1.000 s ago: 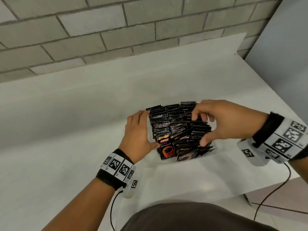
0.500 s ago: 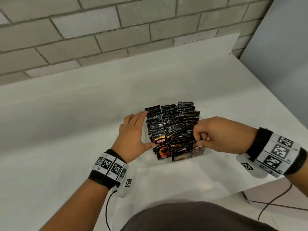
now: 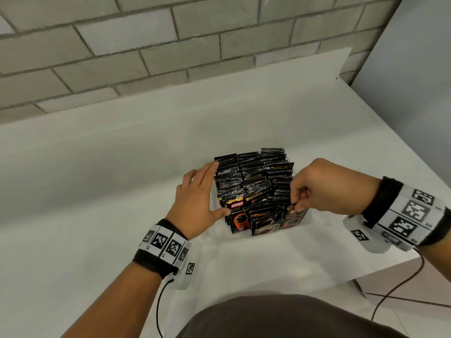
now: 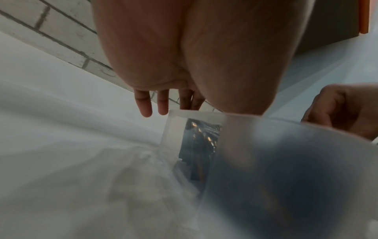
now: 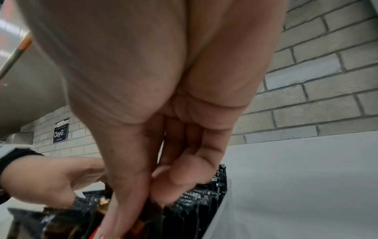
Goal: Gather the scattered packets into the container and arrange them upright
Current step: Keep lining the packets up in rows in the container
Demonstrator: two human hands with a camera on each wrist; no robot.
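Note:
A clear plastic container on the white table holds several rows of black coffee packets standing upright. My left hand lies flat against the container's left side, fingers straight and thumb at the near corner. In the left wrist view the frosted container wall fills the lower right. My right hand curls over the near right row, thumb and fingers pinching the tops of a few packets. The near packets show red and orange labels.
The white table runs back to a grey brick wall. Its right edge drops to the floor close to my right wrist. A grey panel stands at the far right. Cables hang from both wristbands.
My right hand came down from above the rows to the near right corner and closed its fingers on packet tops there. The left hand stayed against the container's side.

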